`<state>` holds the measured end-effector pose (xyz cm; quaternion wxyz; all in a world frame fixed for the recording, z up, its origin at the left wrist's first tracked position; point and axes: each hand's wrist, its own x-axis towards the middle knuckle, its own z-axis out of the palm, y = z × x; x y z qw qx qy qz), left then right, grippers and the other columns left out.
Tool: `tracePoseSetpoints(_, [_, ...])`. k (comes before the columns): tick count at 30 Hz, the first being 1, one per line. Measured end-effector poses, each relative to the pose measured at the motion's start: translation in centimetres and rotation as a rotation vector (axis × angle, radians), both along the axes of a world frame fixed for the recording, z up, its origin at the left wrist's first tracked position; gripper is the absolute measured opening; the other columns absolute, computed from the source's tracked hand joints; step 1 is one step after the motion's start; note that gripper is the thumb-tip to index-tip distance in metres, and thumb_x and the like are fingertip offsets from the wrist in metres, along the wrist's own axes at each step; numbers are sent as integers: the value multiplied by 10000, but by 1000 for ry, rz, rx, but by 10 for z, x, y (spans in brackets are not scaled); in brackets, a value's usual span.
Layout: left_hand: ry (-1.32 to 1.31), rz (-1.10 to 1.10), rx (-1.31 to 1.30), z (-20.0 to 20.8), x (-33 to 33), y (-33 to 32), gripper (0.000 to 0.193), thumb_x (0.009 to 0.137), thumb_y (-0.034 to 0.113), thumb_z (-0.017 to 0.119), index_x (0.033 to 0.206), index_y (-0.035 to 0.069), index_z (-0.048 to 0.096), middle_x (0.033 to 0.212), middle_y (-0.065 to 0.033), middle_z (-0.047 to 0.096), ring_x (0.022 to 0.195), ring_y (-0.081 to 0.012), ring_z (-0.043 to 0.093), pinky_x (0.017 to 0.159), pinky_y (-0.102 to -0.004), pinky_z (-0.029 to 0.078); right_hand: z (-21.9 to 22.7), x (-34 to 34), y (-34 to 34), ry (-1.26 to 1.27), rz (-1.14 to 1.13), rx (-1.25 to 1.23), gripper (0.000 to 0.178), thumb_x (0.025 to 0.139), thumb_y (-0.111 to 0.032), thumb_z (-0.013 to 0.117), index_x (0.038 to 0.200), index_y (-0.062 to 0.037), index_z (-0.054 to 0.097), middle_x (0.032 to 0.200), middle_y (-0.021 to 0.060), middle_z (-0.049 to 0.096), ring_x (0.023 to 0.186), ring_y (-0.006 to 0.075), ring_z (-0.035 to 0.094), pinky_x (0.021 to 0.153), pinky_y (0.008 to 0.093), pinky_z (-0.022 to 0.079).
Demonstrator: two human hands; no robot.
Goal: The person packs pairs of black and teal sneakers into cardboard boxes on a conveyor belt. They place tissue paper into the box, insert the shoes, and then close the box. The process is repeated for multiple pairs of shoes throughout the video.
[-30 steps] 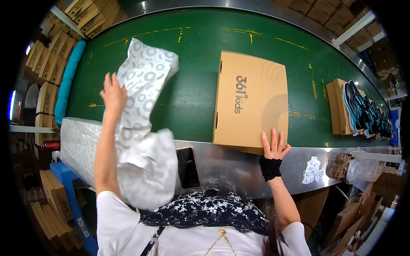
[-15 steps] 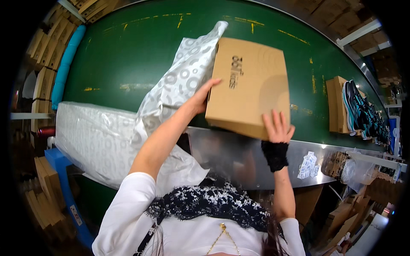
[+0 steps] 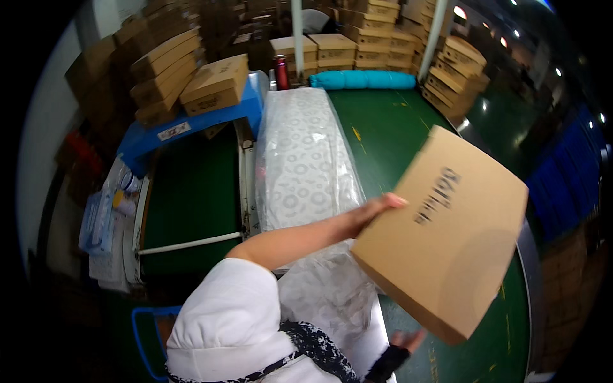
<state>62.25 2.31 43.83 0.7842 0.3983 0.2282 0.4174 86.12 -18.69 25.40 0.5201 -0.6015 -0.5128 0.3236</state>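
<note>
My left hand [image 3: 381, 205] grips the left edge of a closed brown cardboard shoe box [image 3: 472, 210], its thumb on the lid and its other fingers hidden. The box hangs tilted over the green work surface [image 3: 373, 137]. Below the box's near edge is my right hand [image 3: 408, 341], in a black wrist band, with its fingers apart and holding nothing; it looks clear of the box. Left of the box lies a long stack of white patterned wrapping paper [image 3: 300, 153] in clear plastic. Crumpled paper [image 3: 329, 287] lies beneath my left forearm.
A blue stand [image 3: 211, 115] bears stacked shoe boxes [image 3: 215, 83] at the back left, next to a green conveyor belt [image 3: 191, 191]. A turquoise roll [image 3: 362, 80] and a red flask [image 3: 281, 71] sit at the far end. More boxes [image 3: 450, 76] are piled behind.
The view has swung left, bringing the conveyor and blue stand into sight. My right hand has come off the box, which my left hand now holds up at a tilt.
</note>
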Motion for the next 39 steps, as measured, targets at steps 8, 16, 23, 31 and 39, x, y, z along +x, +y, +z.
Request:
tracePoseSetpoints(8, [-232,992,-43,-23,-215,-155,536,784,455,430,1142,58,461,1058,-127,519,945,-232,534,776,-388,464,81,-101,7,510,544,-687,779,715,-14,632,1349,-49,181,1028,149,583,876,176,568,740,248,442])
tracePoseSetpoints(16, [61,1283,-576,-90,-276,-180,1048,634,705,544,1383,130,91,1371,-243,180,1220,-377,301,964,-555,232,97,-85,-2,559,264,-356,255,744,-91,570,978,11,570,886,61,613,776,147,567,731,252,431])
tracePoseSetpoints(23, [687,41,142,-66,-83,-116,620,816,146,564,1347,120,245,1319,-69,343,1108,-207,457,882,-333,426,111,-50,-25,501,-188,-199,253,767,-214,582,931,-23,559,831,43,583,724,141,538,657,265,443])
tracePoseSetpoints(31, [389,-482,860,-39,143,-182,496,746,182,644,1196,56,475,1127,-131,526,964,-242,535,806,-331,437,141,86,-106,746,-533,118,304,859,-201,447,1055,20,522,948,122,579,846,187,563,718,324,476])
tracePoseSetpoints(39, [583,-483,1415,-81,271,-259,313,655,-56,487,961,-6,528,888,-159,570,865,-318,527,794,-388,402,67,245,-253,632,-807,-66,278,789,-137,578,1035,-9,558,789,53,604,640,93,541,523,191,415])
